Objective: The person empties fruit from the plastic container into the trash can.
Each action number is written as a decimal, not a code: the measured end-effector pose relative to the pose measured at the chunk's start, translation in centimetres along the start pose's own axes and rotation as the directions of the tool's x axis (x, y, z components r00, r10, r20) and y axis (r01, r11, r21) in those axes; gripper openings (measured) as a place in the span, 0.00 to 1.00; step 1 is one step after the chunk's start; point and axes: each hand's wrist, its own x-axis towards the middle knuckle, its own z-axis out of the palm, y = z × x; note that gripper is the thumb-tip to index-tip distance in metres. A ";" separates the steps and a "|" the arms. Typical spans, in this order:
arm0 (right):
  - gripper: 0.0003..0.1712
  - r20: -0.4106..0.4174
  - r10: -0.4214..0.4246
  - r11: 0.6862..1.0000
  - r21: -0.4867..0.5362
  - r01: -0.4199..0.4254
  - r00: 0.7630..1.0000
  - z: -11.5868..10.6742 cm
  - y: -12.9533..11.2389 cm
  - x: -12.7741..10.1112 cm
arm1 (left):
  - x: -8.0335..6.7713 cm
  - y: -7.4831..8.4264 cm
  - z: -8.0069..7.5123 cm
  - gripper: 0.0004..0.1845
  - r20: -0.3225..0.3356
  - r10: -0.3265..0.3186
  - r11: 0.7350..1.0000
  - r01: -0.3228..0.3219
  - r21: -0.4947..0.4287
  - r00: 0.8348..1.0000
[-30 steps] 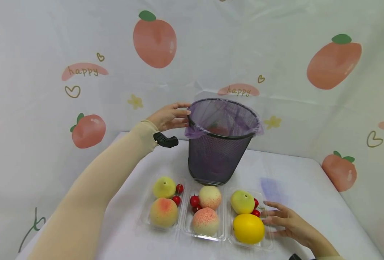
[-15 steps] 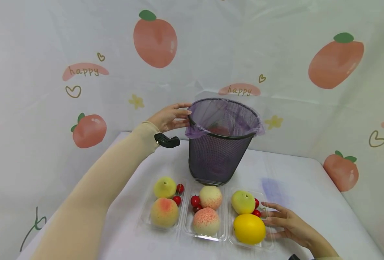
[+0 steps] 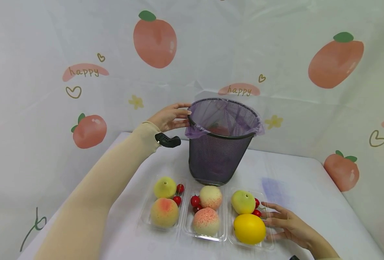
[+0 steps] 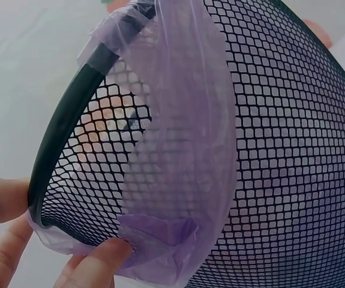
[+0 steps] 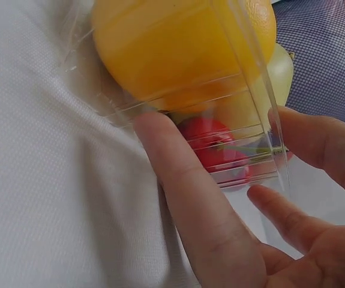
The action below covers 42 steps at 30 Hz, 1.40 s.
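Observation:
My left hand (image 3: 182, 115) rests against the left rim of a black mesh bin (image 3: 218, 155) lined with a purple bag (image 3: 225, 113). In the left wrist view its fingertips (image 4: 100, 259) touch the folded bag edge (image 4: 184, 156) and the rim (image 4: 70, 126). Something red lies inside the bin. My right hand (image 3: 271, 216) lies flat on the table, its straight fingers (image 5: 184, 192) against the right wall of a clear tray (image 3: 267, 242). That tray holds a yellow fruit (image 3: 249, 228), a green-yellow apple (image 3: 242, 202) and red cherries (image 5: 211, 141).
Two more clear trays sit to the left: the middle tray (image 3: 188, 231) with two peaches and cherries, the left tray (image 3: 145, 216) with a pear, a peach and cherries. A fruit-print curtain (image 3: 81, 72) closes in the white table (image 3: 309, 195) behind and at both sides.

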 end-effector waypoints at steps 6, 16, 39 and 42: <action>0.36 -0.014 0.024 1.000 0.000 -0.024 1.000 0.2 0.1 -0.1 | 0.0 -0.1 0.1 0.25 -0.002 0.001 1.000 -0.001 -0.021 1.000; 0.39 -0.025 0.045 0.999 0.020 -0.045 0.999 0.3 0.4 -0.4 | 0.0 -0.3 0.4 0.25 -0.004 0.001 1.000 -0.001 -0.022 1.000; 0.37 -0.028 0.041 0.999 0.018 -0.040 0.999 0.6 -0.1 0.1 | -0.4 0.1 0.1 0.26 0.012 -0.004 0.999 0.004 -0.032 1.000; 0.36 -0.019 0.027 1.000 -0.002 -0.027 0.999 0.8 -0.3 0.0 | -0.4 0.2 0.1 0.26 0.008 -0.006 1.000 0.006 -0.028 1.000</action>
